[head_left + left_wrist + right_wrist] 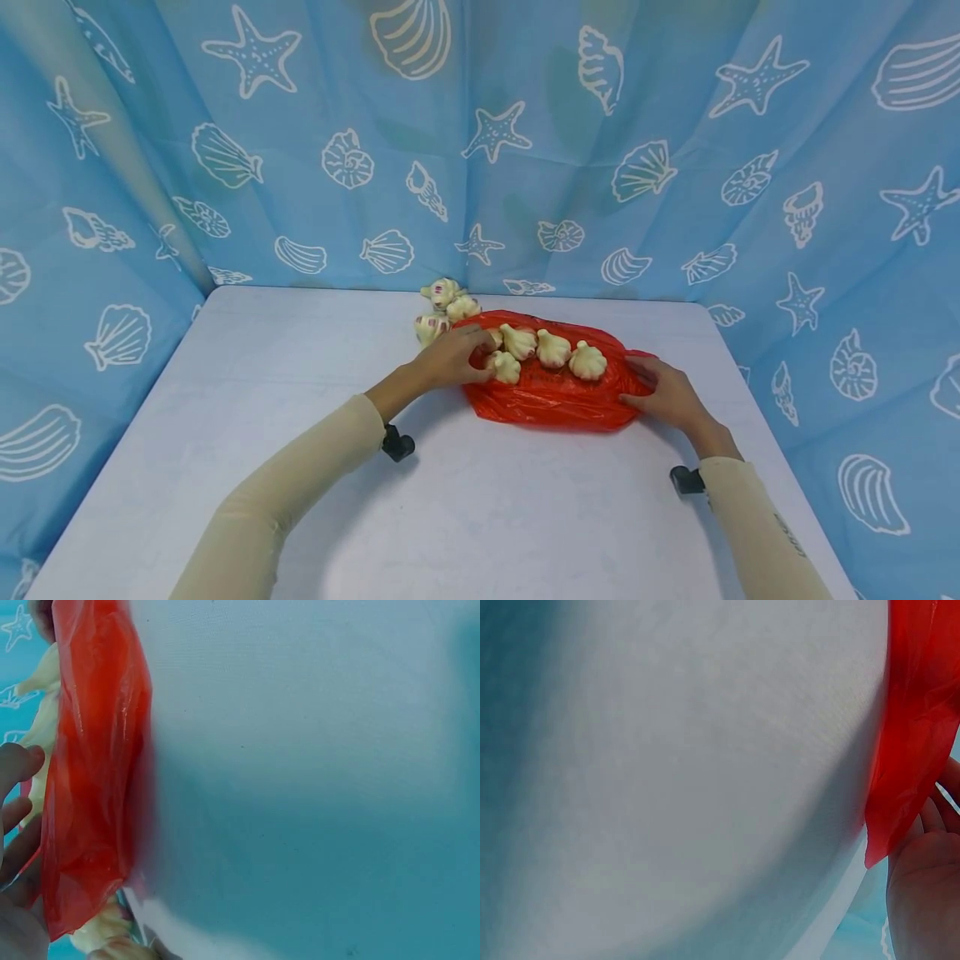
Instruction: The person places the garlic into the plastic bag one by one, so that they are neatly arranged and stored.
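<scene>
A red plastic bag [551, 407] lies flattened on the table, with several pale garlic bulbs [553, 349] on top of it. My left hand [452, 358] is at the bag's left end, thumb and fingers spread apart beside the nearest bulb [504, 367]. In the left wrist view its fingers [16, 766] reach along the bag [101, 750], partly hidden behind it. My right hand [670, 396] touches the bag's right end, with thumb and fingers apart and red plastic between them. In the right wrist view the bag [919, 735] covers part of that hand.
More garlic bulbs [441, 292] with purple marks sit at the table's back edge, just beyond my left hand. The white table [480, 508] is bordered by blue curtains [465, 192] printed with shells and starfish at the back and sides.
</scene>
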Tool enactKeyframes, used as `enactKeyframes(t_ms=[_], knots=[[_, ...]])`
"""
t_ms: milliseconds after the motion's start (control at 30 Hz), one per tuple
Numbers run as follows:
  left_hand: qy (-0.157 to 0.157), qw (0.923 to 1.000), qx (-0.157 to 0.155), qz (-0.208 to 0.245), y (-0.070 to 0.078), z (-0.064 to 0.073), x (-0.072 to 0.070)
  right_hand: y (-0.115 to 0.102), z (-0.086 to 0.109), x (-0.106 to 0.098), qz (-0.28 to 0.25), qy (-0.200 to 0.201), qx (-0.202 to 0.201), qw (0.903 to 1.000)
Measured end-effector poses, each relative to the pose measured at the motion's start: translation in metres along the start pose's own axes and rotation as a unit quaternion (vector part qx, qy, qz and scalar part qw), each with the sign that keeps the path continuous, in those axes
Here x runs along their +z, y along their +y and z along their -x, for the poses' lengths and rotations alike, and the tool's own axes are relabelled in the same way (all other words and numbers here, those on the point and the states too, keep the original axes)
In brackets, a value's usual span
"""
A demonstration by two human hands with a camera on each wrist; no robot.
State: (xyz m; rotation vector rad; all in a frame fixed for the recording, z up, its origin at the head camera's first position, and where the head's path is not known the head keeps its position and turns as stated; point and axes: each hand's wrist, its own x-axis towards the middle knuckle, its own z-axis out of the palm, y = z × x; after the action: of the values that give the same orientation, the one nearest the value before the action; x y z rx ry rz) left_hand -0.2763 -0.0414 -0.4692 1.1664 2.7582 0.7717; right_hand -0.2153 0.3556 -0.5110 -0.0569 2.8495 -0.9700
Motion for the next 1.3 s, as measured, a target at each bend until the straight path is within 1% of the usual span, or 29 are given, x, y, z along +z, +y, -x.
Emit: enactKeyframes(t_ms=[100, 167, 233, 367, 467, 633, 767, 833, 900, 967, 1067, 1167, 1233, 1300], knots=[[0.002, 0.9999, 0.004, 0.016, 0.002, 0.000, -0.004, 0.000, 0.000, 0.001, 0.001, 0.000, -0.002, 1.0000], [0.008, 0.9997, 0.007, 0.024, 0.003, 0.000, -0.008, 0.000, 0.000, 0.001, 0.000, 0.002, 0.000, 1.0000], [0.021, 0.9993, 0.008, 0.031, 0.004, 0.000, -0.013, 0.000, 0.000, 0.001, 0.000, 0.002, -0.004, 1.0000], [0.051, 0.9985, -0.006, 0.020, 0.002, 0.001, -0.023, 0.000, 0.001, 0.000, 0.002, 0.003, -0.003, 1.0000], [0.071, 0.9972, -0.014, 0.015, -0.001, 0.002, -0.031, 0.000, 0.001, 0.000, 0.002, 0.001, -0.003, 1.0000], [0.098, 0.9948, -0.017, 0.022, -0.010, 0.005, -0.043, 0.000, 0.001, 0.000, -0.002, 0.000, -0.001, 1.0000], [0.104, 0.9934, -0.036, 0.031, -0.017, 0.010, -0.050, 0.000, 0.001, -0.001, -0.002, 0.001, -0.004, 1.0000], [0.103, 0.9934, -0.039, 0.034, -0.021, 0.013, -0.053, 0.000, 0.001, -0.001, -0.003, 0.002, -0.006, 1.0000], [0.098, 0.9942, -0.035, 0.027, -0.027, 0.017, -0.055, 0.000, 0.001, -0.001, -0.004, 0.003, -0.006, 1.0000], [0.088, 0.9958, -0.023, 0.014, -0.033, 0.021, -0.056, 0.001, 0.000, 0.000, -0.006, 0.002, -0.005, 1.0000], [0.069, 0.9974, 0.008, -0.017, -0.043, 0.026, -0.057, 0.001, 0.000, 0.000, -0.002, 0.001, -0.004, 1.0000], [0.048, 0.9965, 0.046, -0.051, -0.051, 0.029, -0.057, 0.000, 0.001, 0.000, 0.001, 0.000, -0.002, 1.0000], [0.032, 0.9925, 0.079, -0.088, -0.056, 0.030, -0.058, 0.000, 0.001, -0.001, 0.002, 0.000, -0.001, 1.0000], [0.016, 0.9844, 0.116, -0.132, -0.059, 0.030, -0.058, 0.000, 0.001, 0.000, 0.000, -0.001, -0.001, 1.0000]])
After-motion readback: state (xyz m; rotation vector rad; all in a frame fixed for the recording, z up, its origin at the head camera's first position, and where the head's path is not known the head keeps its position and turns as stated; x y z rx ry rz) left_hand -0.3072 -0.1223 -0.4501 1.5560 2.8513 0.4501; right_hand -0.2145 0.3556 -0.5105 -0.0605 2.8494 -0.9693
